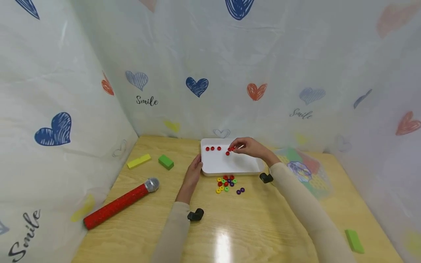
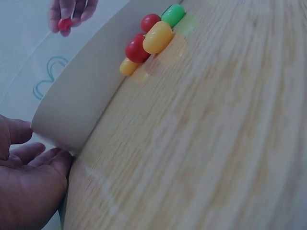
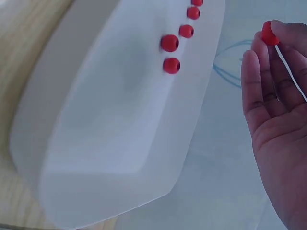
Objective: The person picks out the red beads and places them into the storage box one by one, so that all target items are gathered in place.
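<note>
A white tray [image 1: 236, 167] lies on the wooden table with several red beads [image 1: 212, 148] in a row along its far side. My right hand [image 1: 239, 146] hovers over the tray's far edge and pinches one red bead [image 3: 268, 33] at its fingertips. A thin white thread [image 3: 293, 74] runs across its palm. My left hand [image 1: 197, 166] rests with relaxed fingers against the tray's near left corner [image 2: 57, 129]. A loose heap of red, yellow, green and purple beads [image 1: 226, 183] sits on the table just in front of the tray.
A red microphone [image 1: 120, 202] lies at the front left. A yellow block [image 1: 139, 161] and a green block [image 1: 166, 162] sit left of the tray, another green block [image 1: 354, 241] at the front right. A colourful mat [image 1: 304, 170] lies right of the tray. Heart-printed sheets wall the table.
</note>
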A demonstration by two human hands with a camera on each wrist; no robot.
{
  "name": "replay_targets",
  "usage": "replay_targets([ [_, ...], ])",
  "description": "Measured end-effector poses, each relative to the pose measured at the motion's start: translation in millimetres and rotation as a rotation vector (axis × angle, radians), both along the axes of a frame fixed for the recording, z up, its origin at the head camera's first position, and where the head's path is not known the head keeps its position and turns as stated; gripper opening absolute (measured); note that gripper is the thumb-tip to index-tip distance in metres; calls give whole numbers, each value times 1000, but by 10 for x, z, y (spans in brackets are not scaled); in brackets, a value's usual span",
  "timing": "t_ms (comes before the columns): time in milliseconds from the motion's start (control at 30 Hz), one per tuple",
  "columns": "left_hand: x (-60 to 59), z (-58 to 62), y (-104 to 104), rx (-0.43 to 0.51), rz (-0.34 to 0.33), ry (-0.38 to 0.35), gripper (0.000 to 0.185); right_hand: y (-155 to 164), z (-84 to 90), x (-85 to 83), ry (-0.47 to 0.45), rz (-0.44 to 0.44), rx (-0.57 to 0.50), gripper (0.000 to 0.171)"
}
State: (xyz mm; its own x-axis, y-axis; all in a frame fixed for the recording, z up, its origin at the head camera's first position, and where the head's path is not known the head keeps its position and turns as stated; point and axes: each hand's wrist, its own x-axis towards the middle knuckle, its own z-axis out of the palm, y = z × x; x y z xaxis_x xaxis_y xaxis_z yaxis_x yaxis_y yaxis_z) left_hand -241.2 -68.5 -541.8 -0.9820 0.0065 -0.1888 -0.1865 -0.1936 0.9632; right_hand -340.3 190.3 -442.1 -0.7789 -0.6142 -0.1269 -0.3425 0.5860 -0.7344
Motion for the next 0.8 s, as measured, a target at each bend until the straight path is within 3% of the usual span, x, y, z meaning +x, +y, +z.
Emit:
replay_targets([
  [300, 50, -12, 43, -2, -13, -4, 50, 6, -56, -285, 32, -5, 56, 28],
  [533, 140, -10, 144, -30, -23, 13, 50, 110, -235, -336, 22, -15, 78, 25],
  [800, 206, 12, 213, -8, -38, 91, 50, 94, -334, -328, 8, -35, 100, 20],
])
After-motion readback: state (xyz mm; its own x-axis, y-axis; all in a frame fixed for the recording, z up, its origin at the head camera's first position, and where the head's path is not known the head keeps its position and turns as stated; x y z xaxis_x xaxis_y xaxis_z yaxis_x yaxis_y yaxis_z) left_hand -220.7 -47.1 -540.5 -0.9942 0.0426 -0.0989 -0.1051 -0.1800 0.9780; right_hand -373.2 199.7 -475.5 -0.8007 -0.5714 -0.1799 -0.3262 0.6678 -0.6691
